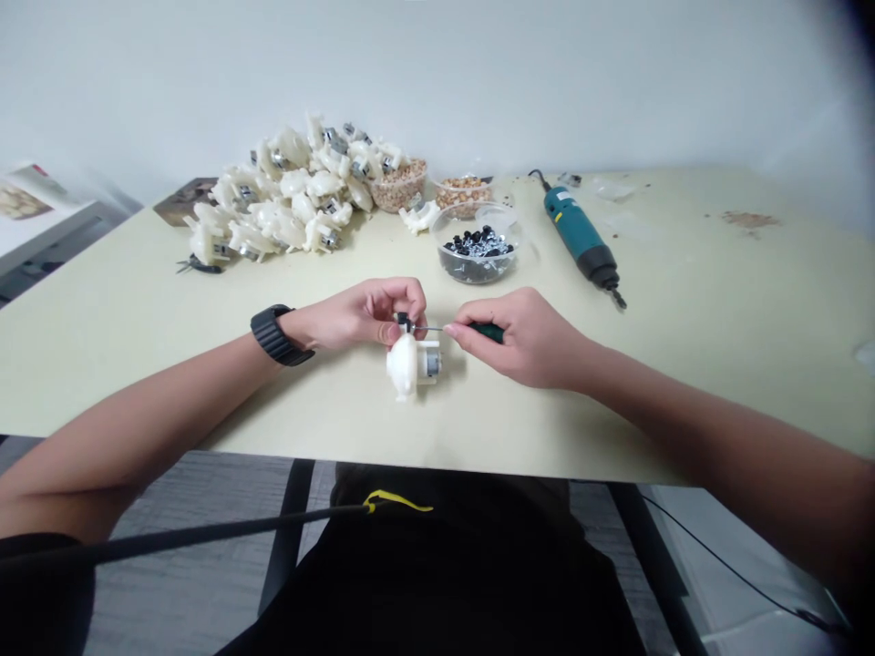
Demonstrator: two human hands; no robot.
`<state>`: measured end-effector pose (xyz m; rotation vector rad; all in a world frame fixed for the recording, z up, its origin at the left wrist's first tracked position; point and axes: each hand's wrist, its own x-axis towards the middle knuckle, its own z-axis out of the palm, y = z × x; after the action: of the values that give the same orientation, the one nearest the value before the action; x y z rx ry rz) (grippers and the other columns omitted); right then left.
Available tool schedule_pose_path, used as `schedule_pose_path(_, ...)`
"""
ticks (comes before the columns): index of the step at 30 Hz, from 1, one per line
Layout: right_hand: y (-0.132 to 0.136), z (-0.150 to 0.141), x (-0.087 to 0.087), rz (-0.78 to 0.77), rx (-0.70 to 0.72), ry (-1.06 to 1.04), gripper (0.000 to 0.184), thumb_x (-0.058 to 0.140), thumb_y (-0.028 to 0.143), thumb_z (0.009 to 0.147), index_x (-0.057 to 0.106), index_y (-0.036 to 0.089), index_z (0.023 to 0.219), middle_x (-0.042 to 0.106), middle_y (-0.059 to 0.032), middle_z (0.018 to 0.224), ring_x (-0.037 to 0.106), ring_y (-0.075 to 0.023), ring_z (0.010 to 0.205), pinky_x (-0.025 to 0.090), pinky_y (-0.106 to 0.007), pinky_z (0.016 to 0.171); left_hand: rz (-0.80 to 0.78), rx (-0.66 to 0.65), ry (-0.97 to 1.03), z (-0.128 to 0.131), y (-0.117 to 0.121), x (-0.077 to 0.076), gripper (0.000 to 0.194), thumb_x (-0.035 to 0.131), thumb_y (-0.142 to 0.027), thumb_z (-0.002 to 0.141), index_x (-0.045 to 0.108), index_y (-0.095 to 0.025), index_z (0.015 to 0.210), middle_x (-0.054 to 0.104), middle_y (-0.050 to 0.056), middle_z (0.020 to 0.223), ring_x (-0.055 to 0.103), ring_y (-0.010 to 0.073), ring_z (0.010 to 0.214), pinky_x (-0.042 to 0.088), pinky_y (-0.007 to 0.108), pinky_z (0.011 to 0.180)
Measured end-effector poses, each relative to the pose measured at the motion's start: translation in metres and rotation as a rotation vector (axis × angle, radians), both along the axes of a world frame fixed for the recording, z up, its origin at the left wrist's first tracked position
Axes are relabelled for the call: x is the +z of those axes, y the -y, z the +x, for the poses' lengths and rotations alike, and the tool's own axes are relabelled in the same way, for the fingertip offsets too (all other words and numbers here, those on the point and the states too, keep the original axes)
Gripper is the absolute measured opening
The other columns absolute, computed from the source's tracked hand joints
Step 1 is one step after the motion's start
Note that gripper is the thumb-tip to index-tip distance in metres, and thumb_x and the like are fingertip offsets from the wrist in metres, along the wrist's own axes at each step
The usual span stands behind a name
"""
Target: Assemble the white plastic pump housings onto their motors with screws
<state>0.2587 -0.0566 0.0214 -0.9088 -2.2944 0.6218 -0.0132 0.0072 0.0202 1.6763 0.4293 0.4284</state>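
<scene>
My left hand (383,314) is closed at the top of a white plastic housing (403,364) with a small silver motor (433,361) on its right side. A small black part (403,319) shows between the fingertips, at the housing's upper end. My right hand (526,337) is wrapped round the dark green handle of a screwdriver (488,332). The thin metal shaft points left, and its tip meets the housing's top near the black part; the exact contact is hidden by the left fingers.
White motor housings (293,205) lie heaped at the back left, with pliers (200,265) before them. Behind my hands stand a clear bowl (477,269) of black parts and screws and tubs of small brown pieces (400,187). A green electric screwdriver (580,235) lies at the right.
</scene>
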Motion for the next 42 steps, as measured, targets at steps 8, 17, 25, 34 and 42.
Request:
schedule_pose_path(8,-0.011,-0.002,0.000,-0.826,0.060,-0.167,0.045,0.077,0.058,0.097,0.063,0.020,0.076,0.040,0.0087,0.056,0.028,-0.0063,0.044,0.020,-0.025,0.042,0.111,0.012,-0.031,-0.001,-0.001,0.006,0.031,0.092,-0.034,0.085,0.070,-0.016,0.096,0.075,0.008,0.091,0.070,0.0148,0.079,0.057,0.023,0.069)
schedule_pose_path(17,-0.013,0.000,0.002,-0.523,-0.016,-0.337,0.046,0.090,0.057,0.087,0.075,0.023,0.113,0.072,-0.0005,0.101,0.048,-0.0071,0.055,0.037,-0.027,0.047,-0.348,0.180,0.244,0.008,-0.001,-0.015,0.044,0.100,-0.035,0.076,0.070,-0.018,0.104,0.076,0.002,0.095,0.073,0.0125,0.080,0.059,0.023,0.072)
schedule_pose_path(25,-0.014,-0.004,-0.007,-0.206,-0.080,-0.306,0.042,0.093,0.051,0.081,0.081,0.021,0.108,0.076,-0.0060,0.110,0.067,-0.0236,0.101,0.053,-0.035,0.086,-0.409,0.303,0.316,0.018,0.009,-0.017,0.034,0.094,-0.028,0.084,0.070,-0.020,0.105,0.079,0.003,0.103,0.076,0.0147,0.089,0.063,0.025,0.078)
schedule_pose_path(34,-0.016,-0.007,-0.011,-0.124,-0.223,-0.310,0.025,0.089,0.034,0.082,0.079,0.020,0.101,0.079,-0.0052,0.104,0.068,-0.0254,0.102,0.050,-0.038,0.093,-0.360,0.150,0.254,0.028,0.021,-0.022,0.057,0.078,-0.065,0.093,0.067,-0.025,0.132,0.070,0.014,0.141,0.071,0.0272,0.124,0.064,0.046,0.103)
schedule_pose_path(42,-0.012,-0.012,-0.011,-0.227,-0.212,-0.349,0.025,0.088,0.036,0.084,0.077,0.021,0.100,0.078,-0.0046,0.099,0.069,-0.0244,0.097,0.052,-0.038,0.087,0.015,0.339,0.157,0.035,0.037,-0.020,0.051,0.090,-0.032,0.088,0.056,-0.024,0.126,0.069,0.004,0.115,0.066,0.0154,0.101,0.054,0.030,0.092)
